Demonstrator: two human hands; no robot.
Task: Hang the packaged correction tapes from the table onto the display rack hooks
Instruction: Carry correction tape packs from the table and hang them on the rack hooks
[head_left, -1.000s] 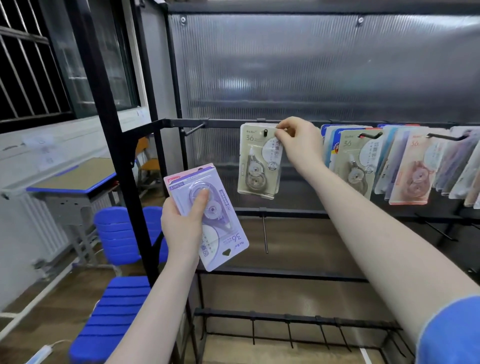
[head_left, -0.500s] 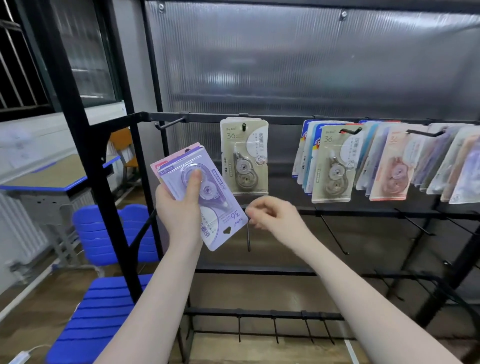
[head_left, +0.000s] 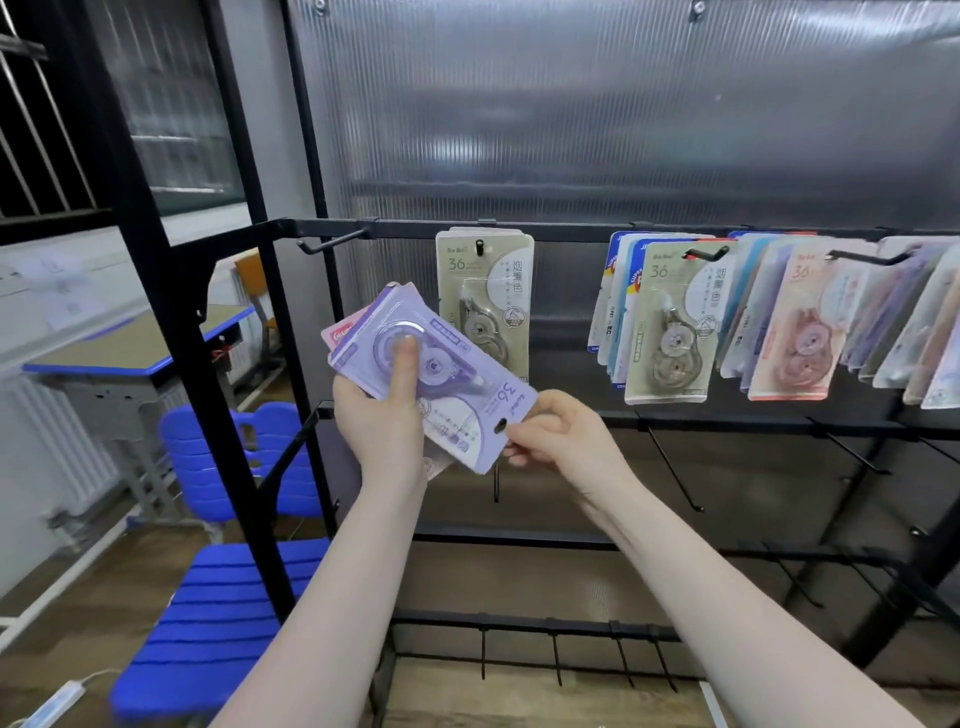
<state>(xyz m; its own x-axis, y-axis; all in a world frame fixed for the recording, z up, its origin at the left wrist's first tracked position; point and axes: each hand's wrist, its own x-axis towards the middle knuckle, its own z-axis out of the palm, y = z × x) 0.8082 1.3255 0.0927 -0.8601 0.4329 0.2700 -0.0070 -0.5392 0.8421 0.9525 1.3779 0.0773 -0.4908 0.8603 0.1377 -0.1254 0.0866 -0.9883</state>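
The black display rack (head_left: 519, 228) fills the view ahead of you, its top rail running from the left post to the right edge, with lower rails beneath carrying bare hooks. Beyond the rack's left post stand blue chairs (head_left: 223, 597) and a desk (head_left: 140, 348).

Toward the right end of the top rail, a thick row of hung packages (head_left: 779, 317) overlaps across several hooks. At the middle of that rail a single beige correction tape pack (head_left: 485, 301) hangs on its own hook, and left of it one empty hook (head_left: 332, 241) juts out.

Below the rail's middle, your left hand (head_left: 382, 421) grasps a small stack of packs, thumb pressed on the blister of the purple correction tape pack (head_left: 436, 374) on top, which lies tilted with its hang hole at the lower right. A pink-edged pack (head_left: 340, 330) peeks out behind it.

Your right hand (head_left: 558, 434) pinches the purple pack's lower right corner, just beside the hang hole.
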